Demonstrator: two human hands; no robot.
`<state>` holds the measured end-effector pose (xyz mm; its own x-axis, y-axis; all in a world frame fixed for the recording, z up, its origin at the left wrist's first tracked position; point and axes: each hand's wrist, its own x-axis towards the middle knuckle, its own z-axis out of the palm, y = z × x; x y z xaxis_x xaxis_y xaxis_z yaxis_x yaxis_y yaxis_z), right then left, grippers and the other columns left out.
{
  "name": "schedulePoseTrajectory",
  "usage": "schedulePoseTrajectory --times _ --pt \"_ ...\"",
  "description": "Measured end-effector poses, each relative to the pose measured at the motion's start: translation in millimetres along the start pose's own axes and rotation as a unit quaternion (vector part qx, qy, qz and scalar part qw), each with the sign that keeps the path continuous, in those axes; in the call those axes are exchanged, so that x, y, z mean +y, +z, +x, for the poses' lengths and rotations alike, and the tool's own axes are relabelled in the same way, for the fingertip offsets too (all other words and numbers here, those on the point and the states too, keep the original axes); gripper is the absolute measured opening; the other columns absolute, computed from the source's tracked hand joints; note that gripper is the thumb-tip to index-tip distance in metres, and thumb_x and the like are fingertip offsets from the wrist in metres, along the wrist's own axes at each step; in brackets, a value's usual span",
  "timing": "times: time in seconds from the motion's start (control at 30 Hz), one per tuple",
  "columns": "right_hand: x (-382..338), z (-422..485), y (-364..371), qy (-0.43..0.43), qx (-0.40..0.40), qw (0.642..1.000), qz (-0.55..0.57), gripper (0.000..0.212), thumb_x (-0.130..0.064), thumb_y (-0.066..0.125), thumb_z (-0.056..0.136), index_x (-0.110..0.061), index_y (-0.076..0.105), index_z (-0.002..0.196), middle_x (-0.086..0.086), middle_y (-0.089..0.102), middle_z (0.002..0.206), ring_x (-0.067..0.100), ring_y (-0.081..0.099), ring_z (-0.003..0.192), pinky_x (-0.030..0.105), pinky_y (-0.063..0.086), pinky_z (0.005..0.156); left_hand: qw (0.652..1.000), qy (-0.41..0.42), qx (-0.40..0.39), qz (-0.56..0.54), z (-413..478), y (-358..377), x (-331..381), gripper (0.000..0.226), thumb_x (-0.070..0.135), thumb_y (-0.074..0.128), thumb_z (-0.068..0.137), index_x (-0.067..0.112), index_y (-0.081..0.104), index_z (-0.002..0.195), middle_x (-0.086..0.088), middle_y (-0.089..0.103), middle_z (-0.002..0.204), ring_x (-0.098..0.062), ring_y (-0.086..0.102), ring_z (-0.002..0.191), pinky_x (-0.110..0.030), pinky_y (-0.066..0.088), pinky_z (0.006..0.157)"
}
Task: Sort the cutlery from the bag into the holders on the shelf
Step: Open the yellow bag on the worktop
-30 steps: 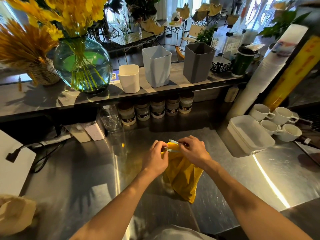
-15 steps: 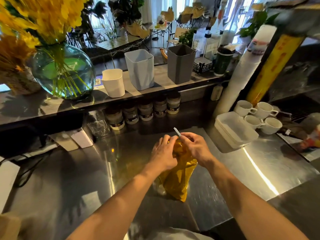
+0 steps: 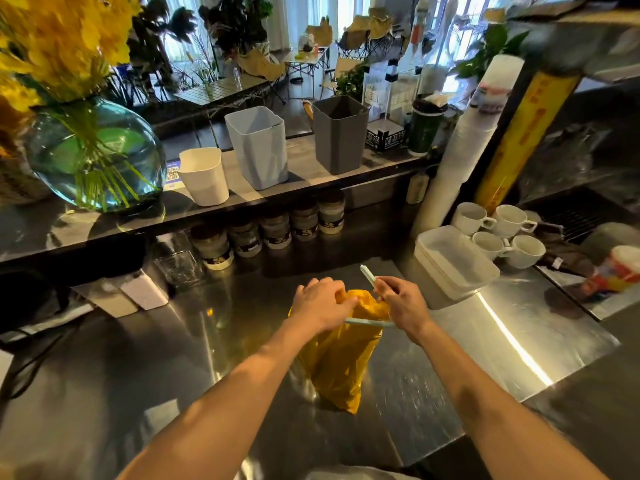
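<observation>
A yellow bag (image 3: 341, 362) stands on the steel counter (image 3: 138, 375) in front of me. My left hand (image 3: 320, 303) grips the bag's top edge. My right hand (image 3: 398, 303) holds a pale cutlery handle (image 3: 367, 273) that sticks up out of my fist, just right of the bag's mouth. A second thin pale piece (image 3: 369, 322) lies across the bag's opening between my hands. On the shelf above stand three holders: a small white one (image 3: 204, 176), a light blue one (image 3: 258, 147) and a dark grey one (image 3: 341, 133).
A round glass vase (image 3: 93, 154) with yellow flowers stands left on the shelf. Several jars (image 3: 273, 230) line up under it. White tubs (image 3: 453, 261) and several white cups (image 3: 502, 233) sit at the right, with a tall stack of paper cups (image 3: 467, 140) behind.
My right hand has drawn the pale handle up and to the right, away from the bag's mouth. My left hand still holds the bag's top. The view has shifted slightly.
</observation>
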<state>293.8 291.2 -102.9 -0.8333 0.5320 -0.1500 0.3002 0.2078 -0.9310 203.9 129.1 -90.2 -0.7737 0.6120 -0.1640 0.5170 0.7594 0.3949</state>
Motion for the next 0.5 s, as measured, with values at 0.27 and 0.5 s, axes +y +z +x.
schedulePoseTrajectory --times 0.27,0.5 --pt "16.0 9.2 -36.2 0.043 0.06 0.996 0.044 0.034 -0.032 0.051 0.106 -0.006 0.07 0.096 0.011 0.061 0.082 0.021 0.056 0.074 0.031 0.045 0.06 0.948 -0.151 0.042 -0.276 11.4 8.6 -17.5 0.033 0.05 0.057 0.096 0.021 0.06 0.082 0.001 0.063 0.08 -0.021 0.062 0.084 -0.037 0.05 0.075" --pt "-2.1 49.1 -19.3 0.07 0.079 0.991 0.083 0.033 -0.031 0.051 0.106 -0.005 0.07 0.096 0.008 0.063 0.082 0.016 0.058 0.072 0.027 0.048 0.058 0.962 -0.123 0.093 -0.225 13.5 25.6 -11.4 0.038 0.064 0.046 0.09 0.031 0.053 0.073 0.002 0.067 0.08 -0.022 0.064 0.081 -0.041 0.055 0.074"
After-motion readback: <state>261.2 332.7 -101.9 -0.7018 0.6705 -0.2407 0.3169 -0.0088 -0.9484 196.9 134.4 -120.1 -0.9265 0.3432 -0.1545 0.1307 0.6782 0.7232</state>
